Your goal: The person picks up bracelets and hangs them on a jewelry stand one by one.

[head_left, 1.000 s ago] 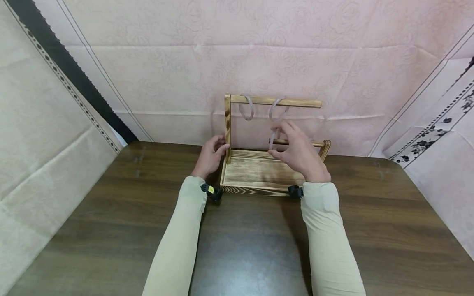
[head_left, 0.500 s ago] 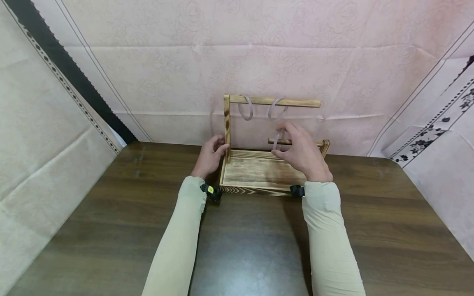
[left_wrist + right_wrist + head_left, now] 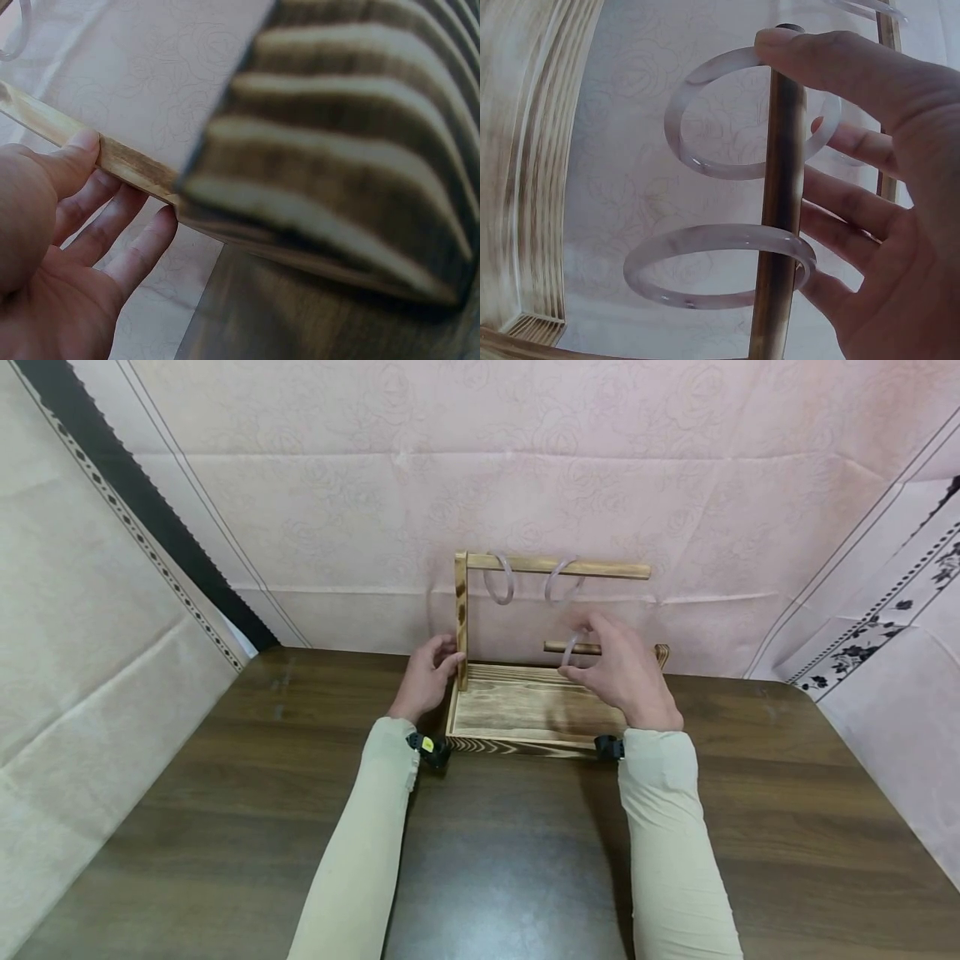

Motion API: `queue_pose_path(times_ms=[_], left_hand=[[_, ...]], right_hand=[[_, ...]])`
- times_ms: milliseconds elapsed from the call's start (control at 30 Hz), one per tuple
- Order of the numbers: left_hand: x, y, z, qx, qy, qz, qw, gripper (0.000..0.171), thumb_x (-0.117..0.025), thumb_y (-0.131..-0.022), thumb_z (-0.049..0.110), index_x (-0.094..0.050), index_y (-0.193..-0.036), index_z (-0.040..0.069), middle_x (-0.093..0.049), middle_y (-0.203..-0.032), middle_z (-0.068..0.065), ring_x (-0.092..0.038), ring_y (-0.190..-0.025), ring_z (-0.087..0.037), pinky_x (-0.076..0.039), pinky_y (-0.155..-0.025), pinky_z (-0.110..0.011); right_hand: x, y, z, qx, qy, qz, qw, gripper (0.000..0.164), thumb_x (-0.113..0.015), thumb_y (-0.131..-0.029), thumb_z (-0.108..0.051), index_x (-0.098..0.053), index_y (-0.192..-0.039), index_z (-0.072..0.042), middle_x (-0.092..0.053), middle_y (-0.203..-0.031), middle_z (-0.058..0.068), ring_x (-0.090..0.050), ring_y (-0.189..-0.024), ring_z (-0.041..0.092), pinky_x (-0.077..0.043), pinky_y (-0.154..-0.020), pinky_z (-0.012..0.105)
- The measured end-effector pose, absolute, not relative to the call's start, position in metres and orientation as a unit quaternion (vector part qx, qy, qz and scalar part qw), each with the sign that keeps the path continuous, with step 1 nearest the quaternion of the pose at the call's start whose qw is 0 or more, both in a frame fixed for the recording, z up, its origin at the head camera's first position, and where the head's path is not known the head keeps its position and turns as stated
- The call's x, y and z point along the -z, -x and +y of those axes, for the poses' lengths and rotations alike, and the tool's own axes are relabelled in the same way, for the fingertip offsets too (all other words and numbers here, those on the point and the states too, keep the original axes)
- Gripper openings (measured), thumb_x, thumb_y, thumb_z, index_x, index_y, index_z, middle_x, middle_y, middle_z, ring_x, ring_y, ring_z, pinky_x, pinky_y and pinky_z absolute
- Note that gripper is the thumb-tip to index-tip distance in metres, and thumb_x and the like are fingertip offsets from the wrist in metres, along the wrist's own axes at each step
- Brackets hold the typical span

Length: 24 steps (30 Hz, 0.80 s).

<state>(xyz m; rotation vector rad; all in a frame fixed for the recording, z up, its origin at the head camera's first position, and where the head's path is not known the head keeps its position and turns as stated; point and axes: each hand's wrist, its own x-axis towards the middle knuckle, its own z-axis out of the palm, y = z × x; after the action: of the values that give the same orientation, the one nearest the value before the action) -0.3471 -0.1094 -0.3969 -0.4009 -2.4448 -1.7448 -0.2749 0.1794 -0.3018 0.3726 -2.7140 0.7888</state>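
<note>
A wooden jewellery stand has an upright post at its left, which my left hand grips low down. In the left wrist view the thumb lies on the post, with fingers behind it. My right hand pinches a pale translucent bangle between thumb and fingers. This bangle encircles the lower rod near its free end. A second bangle hangs farther along the same rod. In the head view the hand hides it.
Two more bangles, one left and one right, hang on the upper rod. The stand sits at the back of a dark wooden table, close to a pink patterned cloth backdrop.
My right hand has shifted right with the bangle, from around the lower rod's free end to farther along it. The left hand and the stand hold their places.
</note>
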Motion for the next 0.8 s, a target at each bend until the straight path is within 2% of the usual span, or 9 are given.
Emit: queue_pose_path(times_ms=[433,800], left_hand=[[0.3976,0.3465,-0.1096,0.560,0.134,-0.815,0.059,0.033,-0.058,-0.105,0.016,-0.057,-0.135,0.002,-0.065,-0.128,-0.017,-0.064,-0.119,-0.030,-0.057,-0.101,-0.042],[0.3953,0.3458,-0.1097,0.558,0.133,-0.817,0.058,0.033,-0.058,-0.105,0.017,-0.058,-0.135,0.003,-0.065,-0.127,-0.017,-0.064,-0.117,-0.029,-0.057,-0.100,-0.043]], right_hand=[[0.3031,0.2729,0.1837,-0.250,-0.122,-0.951,0.137,0.050,-0.088,-0.079,-0.022,-0.063,-0.121,-0.010,-0.065,-0.123,0.009,-0.062,-0.112,0.029,-0.052,-0.095,0.049],[0.3016,0.2729,0.1868,-0.255,-0.124,-0.951,0.122,0.045,-0.087,-0.081,-0.025,-0.063,-0.117,-0.013,-0.066,-0.125,0.007,-0.063,-0.116,0.030,-0.051,-0.098,0.050]])
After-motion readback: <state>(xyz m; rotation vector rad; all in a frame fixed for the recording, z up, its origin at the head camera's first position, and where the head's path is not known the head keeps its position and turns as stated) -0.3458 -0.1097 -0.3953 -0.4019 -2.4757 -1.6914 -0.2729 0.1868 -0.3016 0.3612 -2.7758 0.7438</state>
